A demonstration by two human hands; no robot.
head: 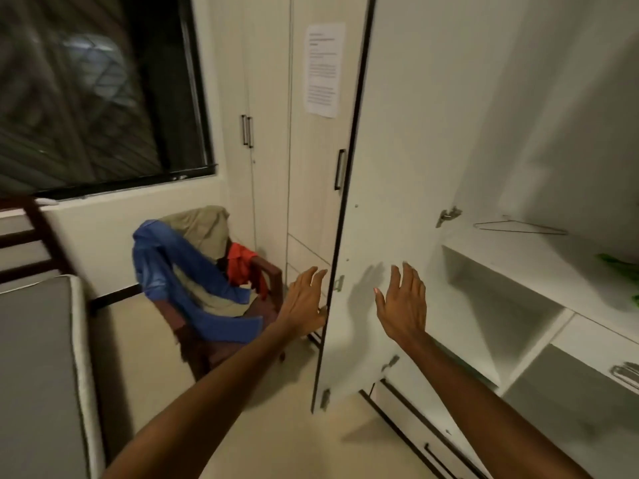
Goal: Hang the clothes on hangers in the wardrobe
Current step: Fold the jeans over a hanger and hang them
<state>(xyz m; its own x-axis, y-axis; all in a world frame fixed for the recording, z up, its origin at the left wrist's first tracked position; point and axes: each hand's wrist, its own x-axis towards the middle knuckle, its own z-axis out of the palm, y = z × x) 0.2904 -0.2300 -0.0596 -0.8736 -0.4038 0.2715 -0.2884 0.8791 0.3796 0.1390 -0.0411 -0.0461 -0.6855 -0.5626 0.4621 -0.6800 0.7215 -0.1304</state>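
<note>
Left hand (pixel 304 299) is spread with straight fingers, its fingertips at the dark edge of the open white wardrobe door (pixel 397 167); looks like touching, holds nothing. Right hand (pixel 403 305) is also spread flat, palm toward the door's inner face, empty, apart from it or barely near, cannot tell contact.

Clothes sit on the brown wooden armchair (pixel 273 271) left of the door: a long blue denim garment (pixel 193 281) draped across a beige cloth garment (pixel 204 233), with a red-orange garment (pixel 242 267) bunched at the armrest. Nothing is hung yet.

Thin grey wire hanger (pixel 518 228) lies flat on the white wardrobe shelf (pixel 518 257), well apart from both hands. Something green (pixel 619 262) is on the same shelf at the right edge, too cut off to name. A printed paper sheet (pixel 323 69) is stuck on the closed door behind.

Handling guess: the denim is likely the heaviest, soft and floppy, best taken at collar or waistband so it does not trail. Beige and red pieces look light and limp; pinch at the shoulders. The wire hanger is probably light, springy, easy to bend; take it by the hook or neck. Heavy denim may sag it.
</note>
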